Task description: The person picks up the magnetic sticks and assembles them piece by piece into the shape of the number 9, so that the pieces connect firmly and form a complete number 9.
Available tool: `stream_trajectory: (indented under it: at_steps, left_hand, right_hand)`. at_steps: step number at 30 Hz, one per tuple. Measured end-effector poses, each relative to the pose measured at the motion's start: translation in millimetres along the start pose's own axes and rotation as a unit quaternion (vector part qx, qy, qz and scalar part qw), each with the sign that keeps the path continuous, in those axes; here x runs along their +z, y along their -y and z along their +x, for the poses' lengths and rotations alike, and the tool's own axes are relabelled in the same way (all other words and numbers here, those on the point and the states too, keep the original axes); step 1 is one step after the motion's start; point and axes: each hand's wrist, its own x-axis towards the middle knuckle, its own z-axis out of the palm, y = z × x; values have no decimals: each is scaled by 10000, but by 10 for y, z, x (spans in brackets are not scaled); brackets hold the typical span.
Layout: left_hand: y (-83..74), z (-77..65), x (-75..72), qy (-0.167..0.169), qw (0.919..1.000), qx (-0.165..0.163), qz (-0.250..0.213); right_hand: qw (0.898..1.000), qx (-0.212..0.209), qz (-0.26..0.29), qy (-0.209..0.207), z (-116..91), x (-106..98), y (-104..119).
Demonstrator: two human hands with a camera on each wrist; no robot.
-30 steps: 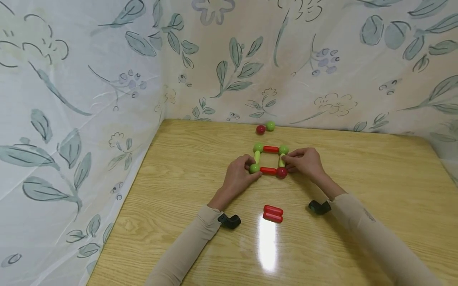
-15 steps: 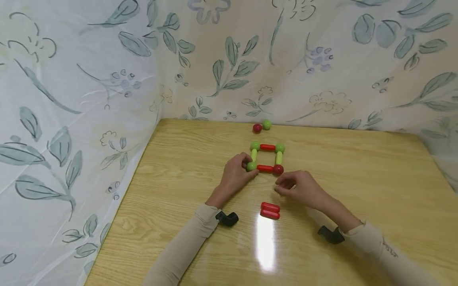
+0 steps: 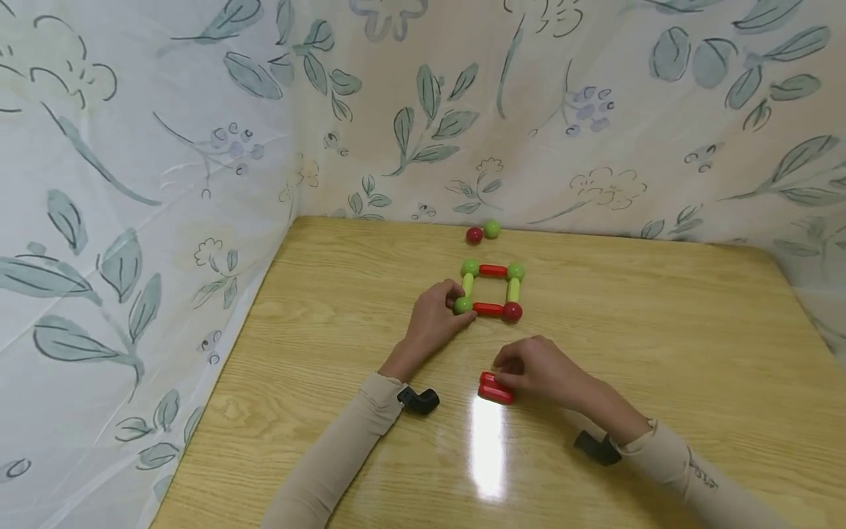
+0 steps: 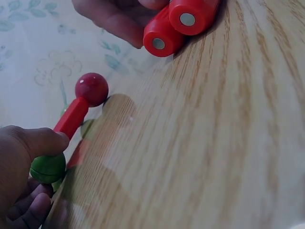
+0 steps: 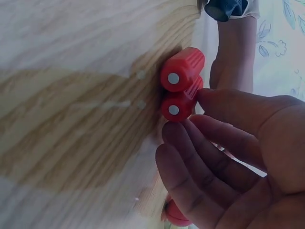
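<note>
A square of magnetic rods and balls lies on the table in the head view. Its near-left green ball (image 3: pixel 463 305) is held by my left hand (image 3: pixel 431 316), whose thumb rests on the near red rod (image 4: pixel 71 119) in the left wrist view. A dark red ball (image 3: pixel 512 312) forms the near-right corner. Closer to me, two loose red rods lie side by side. My right hand (image 3: pixel 547 373) pinches the farther red rod (image 5: pixel 178 106) between thumb and fingers. The nearer red rod (image 3: pixel 496 394) lies against it; pale round magnets show in their ends.
Behind the square, a loose dark red ball (image 3: pixel 474 235) and a loose green ball (image 3: pixel 492 228) sit near the table's back edge. Floral cloth (image 3: pixel 396 110) hangs along the back and left of the wooden table (image 3: pixel 661 330).
My right hand has left the square's right side, moved toward me and taken hold of the farther loose red rod. My left hand stays on the near-left green ball.
</note>
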Motion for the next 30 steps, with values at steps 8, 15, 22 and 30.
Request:
stream_trajectory:
  at_steps: [8,15,22,30]
  left_hand:
    - [9,10,4,50,10000,11,-6]
    - [20,11,10,-9,10000,45,-4]
    - [30,20,33,-31,10000,51,-22]
    - [25,45,32,-50,10000,61,32]
  right_hand:
    - [9996,-50,-145,246,-3,14,74]
    - [9992,83,-355,184,13,12,96]
    - [9970,757,-100,86,39,-15,58]
    - [9901,1287,282,-490,100,-119,-118]
